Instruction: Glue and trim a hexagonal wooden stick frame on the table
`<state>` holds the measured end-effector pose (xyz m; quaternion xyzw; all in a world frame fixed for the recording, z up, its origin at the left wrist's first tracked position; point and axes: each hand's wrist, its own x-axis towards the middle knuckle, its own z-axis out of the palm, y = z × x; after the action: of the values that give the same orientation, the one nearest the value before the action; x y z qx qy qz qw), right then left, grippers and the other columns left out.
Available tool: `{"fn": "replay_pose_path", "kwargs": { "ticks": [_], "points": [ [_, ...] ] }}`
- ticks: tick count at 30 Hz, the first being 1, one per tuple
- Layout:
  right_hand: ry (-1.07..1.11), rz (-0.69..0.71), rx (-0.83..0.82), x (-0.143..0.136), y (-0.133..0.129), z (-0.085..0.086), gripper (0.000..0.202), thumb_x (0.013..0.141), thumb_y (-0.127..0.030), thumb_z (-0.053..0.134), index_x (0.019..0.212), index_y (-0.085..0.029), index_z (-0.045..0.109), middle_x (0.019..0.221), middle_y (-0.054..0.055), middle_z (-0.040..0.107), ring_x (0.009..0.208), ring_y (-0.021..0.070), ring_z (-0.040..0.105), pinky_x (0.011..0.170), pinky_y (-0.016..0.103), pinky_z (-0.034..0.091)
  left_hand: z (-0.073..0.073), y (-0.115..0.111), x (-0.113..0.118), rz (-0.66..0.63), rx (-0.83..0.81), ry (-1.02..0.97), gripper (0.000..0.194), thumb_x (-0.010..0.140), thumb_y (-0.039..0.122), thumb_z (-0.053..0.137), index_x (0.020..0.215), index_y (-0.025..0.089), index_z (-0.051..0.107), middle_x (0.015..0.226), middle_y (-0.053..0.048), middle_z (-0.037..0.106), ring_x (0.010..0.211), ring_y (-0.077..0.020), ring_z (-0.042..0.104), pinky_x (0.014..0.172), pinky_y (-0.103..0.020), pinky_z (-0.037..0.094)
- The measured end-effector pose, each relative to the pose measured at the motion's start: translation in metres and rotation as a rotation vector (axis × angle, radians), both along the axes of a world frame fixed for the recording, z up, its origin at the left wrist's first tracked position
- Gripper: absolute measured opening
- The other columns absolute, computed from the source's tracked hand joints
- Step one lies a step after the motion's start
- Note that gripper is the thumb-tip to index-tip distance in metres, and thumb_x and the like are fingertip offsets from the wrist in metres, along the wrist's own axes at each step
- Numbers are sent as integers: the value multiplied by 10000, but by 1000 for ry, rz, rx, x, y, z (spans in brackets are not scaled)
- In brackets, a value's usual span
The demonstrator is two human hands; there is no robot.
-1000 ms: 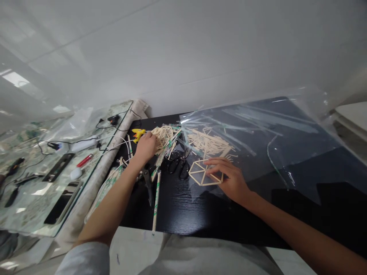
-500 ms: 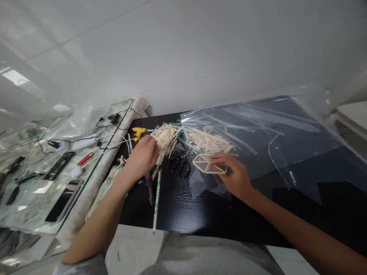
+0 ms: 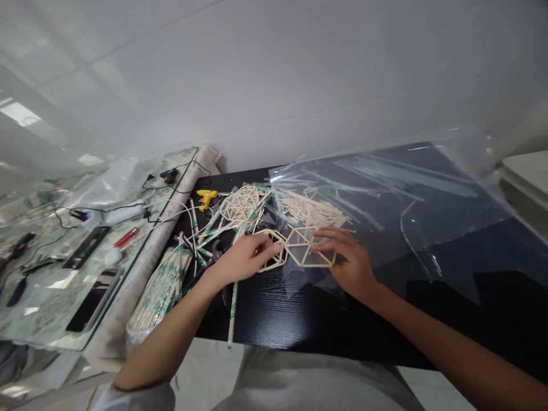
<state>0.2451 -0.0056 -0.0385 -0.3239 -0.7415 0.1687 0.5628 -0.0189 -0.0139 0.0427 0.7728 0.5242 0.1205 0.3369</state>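
Observation:
My right hand (image 3: 349, 255) grips a hexagonal frame (image 3: 297, 244) of pale wooden sticks, with spokes running to its middle. Fingers lie over its right part and hide some of it. My left hand (image 3: 248, 255) is closed on a second stick frame (image 3: 278, 264), partly covered by the fingers. The two frames are side by side, their edges close together or touching; which one I cannot tell. Further back, more stick frames (image 3: 241, 204) lie on wrapped sticks. Behind my right hand spreads a pile of loose wooden sticks (image 3: 314, 210).
A yellow glue gun (image 3: 207, 198) lies at the back left of the black table (image 3: 274, 311). Clear plastic sheeting (image 3: 385, 188) covers the right side. A bag of wrapped sticks (image 3: 160, 285) lies at left, beside a glass-topped surface with a red-handled tool (image 3: 126, 237) and a phone (image 3: 92, 302).
My left hand has come from the pile of frames toward me and to the right, bringing a stick frame beside the one in my right hand. My right hand has barely moved.

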Motion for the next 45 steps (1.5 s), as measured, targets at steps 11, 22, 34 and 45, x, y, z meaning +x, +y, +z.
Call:
{"fn": "replay_pose_path", "kwargs": {
  "ticks": [11, 22, 34, 45],
  "points": [
    [-93, -58, -63, -3, -11, 2, 371, 943, -207, 720, 1292, -328, 688, 1346, 93, 695, 1259, 297, 660, 1092, 541, 541, -22, 38, -18, 423, -139, -315, 454, 843, 640, 627, 763, 197, 570, 600, 29, 520, 478, -92, 428, 467, -217, 336],
    [-129, -36, -116, -4, -8, -6, 369, 956, -149, 656, 1301, -279, 632, 1299, 99, 702, 1240, 283, 658, 1091, 522, 533, -36, 110, -112, 688, 76, 274, 330, 885, 381, 545, 598, 218, 538, 575, -53, 598, 671, -232, 624, 672, -316, 466],
    [-127, -14, -171, -5, -9, -6, 321, 956, -141, 617, 1243, -283, 646, 1252, 94, 713, 1201, 291, 670, 1066, 525, 544, -38, 107, -73, 671, 206, 570, 969, 841, 846, 472, 1365, 32, 525, 1352, -345, 613, 1276, -464, 606, 1035, -504, 470],
    [-141, -1, -194, -4, -10, -8, 316, 959, -145, 621, 1250, -268, 633, 1265, 104, 700, 1220, 289, 655, 1070, 529, 543, -26, 113, -52, 618, 200, 732, 907, 808, 682, 641, 1402, 16, 482, 1380, -346, 593, 1307, -466, 581, 1028, -492, 477]
  ]
}}
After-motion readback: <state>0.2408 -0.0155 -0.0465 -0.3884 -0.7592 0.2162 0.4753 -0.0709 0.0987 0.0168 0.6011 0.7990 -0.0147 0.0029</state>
